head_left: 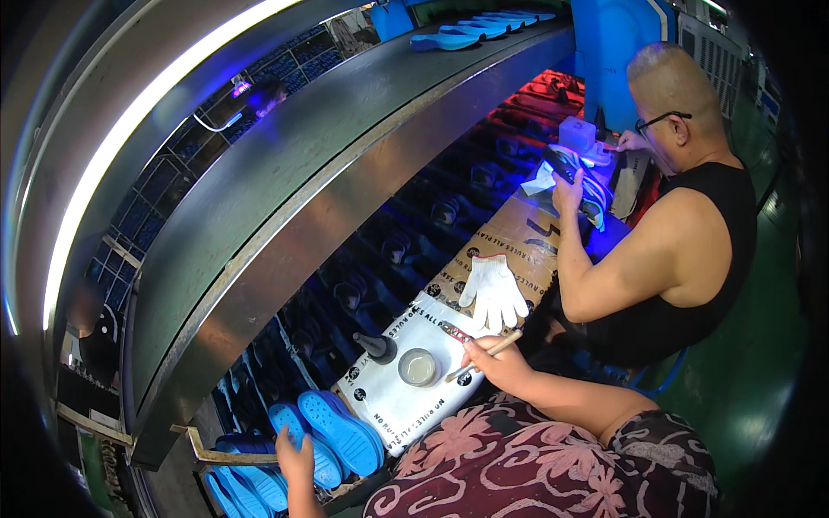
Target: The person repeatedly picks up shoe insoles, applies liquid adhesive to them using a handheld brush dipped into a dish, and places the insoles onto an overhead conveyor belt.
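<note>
My right hand [503, 366] is closed round a brush [503, 344] with a pale wooden handle, its bristle end pointing down beside a small round cup [419, 368] of whitish liquid. The cup stands on a white printed sheet [406, 416] laid over the work surface. At the lower left, my left hand [296, 462] is beside a pair of blue shoe soles [343, 429], thumb and forefinger apart. It overlaps the nearer sole's edge; I cannot tell whether it touches. More blue soles [246, 488] lie to its left.
A black nozzle-shaped thing [376, 348] and a small red-handled tool [452, 331] are near the cup. Beyond lies a white glove [495, 292]. At right, a co-worker [669, 207] holds a shoe [577, 177] under blue light. A raised conveyor [319, 142] carries several soles [445, 41].
</note>
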Available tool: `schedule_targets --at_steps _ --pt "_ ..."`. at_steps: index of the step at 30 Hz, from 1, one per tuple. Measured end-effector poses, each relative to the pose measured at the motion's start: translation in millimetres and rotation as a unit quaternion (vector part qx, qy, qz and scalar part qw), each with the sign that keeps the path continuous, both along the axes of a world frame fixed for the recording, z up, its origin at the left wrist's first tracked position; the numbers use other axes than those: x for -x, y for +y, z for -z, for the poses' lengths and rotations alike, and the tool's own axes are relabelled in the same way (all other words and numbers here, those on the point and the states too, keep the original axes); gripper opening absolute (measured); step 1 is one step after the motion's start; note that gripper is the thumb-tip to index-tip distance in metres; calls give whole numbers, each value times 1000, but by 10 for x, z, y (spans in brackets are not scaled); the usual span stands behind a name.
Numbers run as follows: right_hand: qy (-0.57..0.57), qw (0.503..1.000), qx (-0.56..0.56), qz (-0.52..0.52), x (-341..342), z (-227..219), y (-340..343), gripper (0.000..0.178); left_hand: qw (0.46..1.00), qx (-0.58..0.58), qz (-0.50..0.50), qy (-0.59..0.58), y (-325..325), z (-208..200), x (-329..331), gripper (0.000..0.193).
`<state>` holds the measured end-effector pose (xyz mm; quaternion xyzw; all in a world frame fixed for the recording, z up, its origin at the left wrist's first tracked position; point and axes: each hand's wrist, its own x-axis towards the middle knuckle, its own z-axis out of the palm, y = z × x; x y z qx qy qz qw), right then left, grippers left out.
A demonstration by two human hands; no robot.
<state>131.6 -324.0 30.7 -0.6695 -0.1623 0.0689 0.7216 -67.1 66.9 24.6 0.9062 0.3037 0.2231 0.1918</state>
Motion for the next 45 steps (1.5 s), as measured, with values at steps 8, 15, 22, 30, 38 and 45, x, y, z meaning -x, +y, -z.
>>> schedule_targets --at_steps 8,15,22,30,38,45 --pt "25 991 43 -123 74 -197 471 29 986 67 -131 82 518 773 793 28" --pt "19 997 68 -12 -10 -1 348 32 989 8 -130 73 276 305 609 29" --pt "38 993 95 -58 -17 -68 459 36 522 827 16 -210 -88 201 564 31" --pt "16 991 35 -130 -23 -439 703 35 809 547 68 -205 -911 -283 -93 34" --pt "-278 928 113 -220 248 -643 943 24 882 403 107 -218 -1261 -361 -315 37" --pt "-393 898 118 -157 299 -527 971 20 892 372 123 -226 -1317 -387 -334 37"
